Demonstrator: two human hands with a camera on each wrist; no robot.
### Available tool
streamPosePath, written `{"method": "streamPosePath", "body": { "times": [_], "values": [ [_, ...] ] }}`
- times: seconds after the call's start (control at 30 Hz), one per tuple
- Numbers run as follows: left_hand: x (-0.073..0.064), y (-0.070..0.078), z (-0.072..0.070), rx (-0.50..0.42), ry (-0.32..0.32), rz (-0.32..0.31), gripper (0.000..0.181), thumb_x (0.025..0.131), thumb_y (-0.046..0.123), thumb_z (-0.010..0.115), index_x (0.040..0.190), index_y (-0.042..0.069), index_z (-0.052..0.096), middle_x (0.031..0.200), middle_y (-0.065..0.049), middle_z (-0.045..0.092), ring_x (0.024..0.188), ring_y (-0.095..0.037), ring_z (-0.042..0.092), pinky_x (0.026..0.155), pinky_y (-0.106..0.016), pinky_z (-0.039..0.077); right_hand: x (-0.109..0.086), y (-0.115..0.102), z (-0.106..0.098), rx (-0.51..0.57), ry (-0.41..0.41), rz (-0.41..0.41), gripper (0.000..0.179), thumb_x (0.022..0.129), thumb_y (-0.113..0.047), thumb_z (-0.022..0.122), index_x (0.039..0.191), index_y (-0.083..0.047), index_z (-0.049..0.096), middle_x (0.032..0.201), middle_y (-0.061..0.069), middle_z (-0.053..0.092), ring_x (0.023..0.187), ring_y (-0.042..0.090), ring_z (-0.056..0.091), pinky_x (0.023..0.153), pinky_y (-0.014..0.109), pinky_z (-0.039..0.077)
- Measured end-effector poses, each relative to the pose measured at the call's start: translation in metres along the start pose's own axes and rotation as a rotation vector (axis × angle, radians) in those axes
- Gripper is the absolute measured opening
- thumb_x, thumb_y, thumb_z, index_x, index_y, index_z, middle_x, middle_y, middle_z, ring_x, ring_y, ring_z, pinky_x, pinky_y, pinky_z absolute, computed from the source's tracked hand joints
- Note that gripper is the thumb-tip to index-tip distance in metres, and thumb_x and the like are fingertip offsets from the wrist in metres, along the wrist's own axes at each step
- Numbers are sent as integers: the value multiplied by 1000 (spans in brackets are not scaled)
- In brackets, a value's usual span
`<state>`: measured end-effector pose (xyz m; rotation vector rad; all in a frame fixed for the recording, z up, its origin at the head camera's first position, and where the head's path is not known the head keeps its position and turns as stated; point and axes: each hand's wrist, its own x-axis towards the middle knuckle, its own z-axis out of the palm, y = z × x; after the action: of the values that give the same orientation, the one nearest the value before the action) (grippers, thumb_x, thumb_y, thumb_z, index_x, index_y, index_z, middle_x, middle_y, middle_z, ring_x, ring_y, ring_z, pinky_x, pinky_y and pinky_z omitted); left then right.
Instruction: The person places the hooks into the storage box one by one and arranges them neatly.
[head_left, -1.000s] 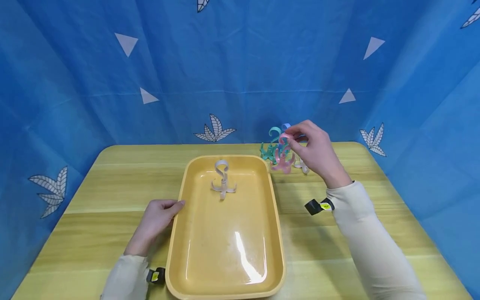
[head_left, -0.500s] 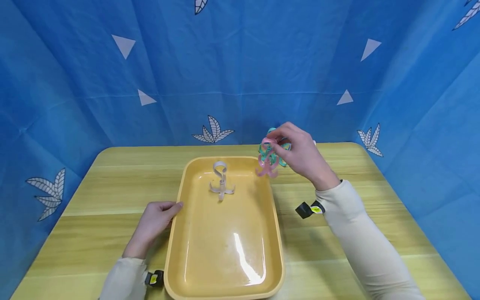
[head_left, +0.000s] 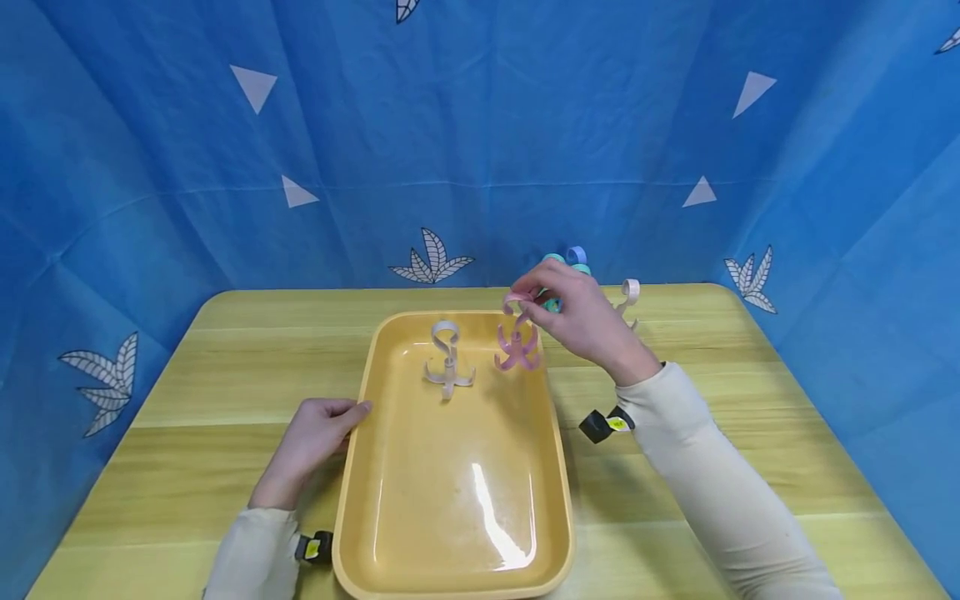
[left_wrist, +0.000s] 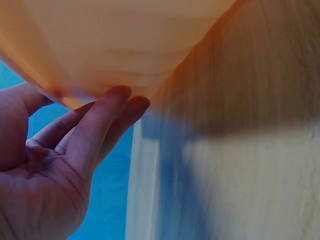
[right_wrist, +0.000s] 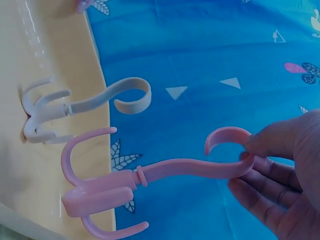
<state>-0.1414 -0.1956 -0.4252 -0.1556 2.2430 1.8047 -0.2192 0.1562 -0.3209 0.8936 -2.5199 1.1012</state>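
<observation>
Steadying the yellow tray (head_left: 450, 467), our left hand (head_left: 315, 437) pinches its rim; over the far right corner, our right hand (head_left: 573, 312) pinches the pink hook (head_left: 517, 350). We'd best lower it upright, clear of the white hook (head_left: 450, 375) inside.

Pink hook (right_wrist: 165, 170) upright, above yellow tray's (head_left: 427, 467) far right corner.

One hook (head_left: 449, 375) in tray (head_left: 427, 500) on table (head_left: 195, 467)

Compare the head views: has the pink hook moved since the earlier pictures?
Yes: held by the right hand, the pink hook has moved left in the head view, from right of the yellow tray to over its far right corner.
</observation>
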Motion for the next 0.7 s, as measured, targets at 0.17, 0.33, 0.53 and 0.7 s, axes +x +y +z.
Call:
{"method": "streamPosePath", "body": {
  "times": [0.17,0.33,0.53,0.7],
  "values": [
    [0,-1,1,-2,0,2,41,99,20,61,117,-17,62,103,-24,68,84,-30,71,73,-38,60,0,-1,6,-4,-44,16,16,92,-1,68,106,-8,70,101,-2,61,90,16,61,80,38,56],
    [1,-2,1,-12,-5,12,40,99,19,61,116,-18,62,104,-25,68,86,-29,70,74,-38,60,-3,2,13,-16,-69,33,17,91,-2,69,105,-11,71,101,-5,61,91,14,60,80,36,55],
    [1,-2,1,-9,-2,14,40,99,19,61,115,-18,62,103,-24,68,85,-28,70,74,-38,60,-5,7,22,-9,-79,19,18,89,0,69,104,-10,71,99,-5,60,89,13,59,78,31,53],
    [1,-1,1,-4,-4,7,40,99,20,62,115,-17,63,103,-23,68,86,-29,70,75,-38,59,-8,12,29,19,-85,2,19,88,3,68,102,-9,72,99,-4,61,89,13,60,79,34,54]
  ]
}}
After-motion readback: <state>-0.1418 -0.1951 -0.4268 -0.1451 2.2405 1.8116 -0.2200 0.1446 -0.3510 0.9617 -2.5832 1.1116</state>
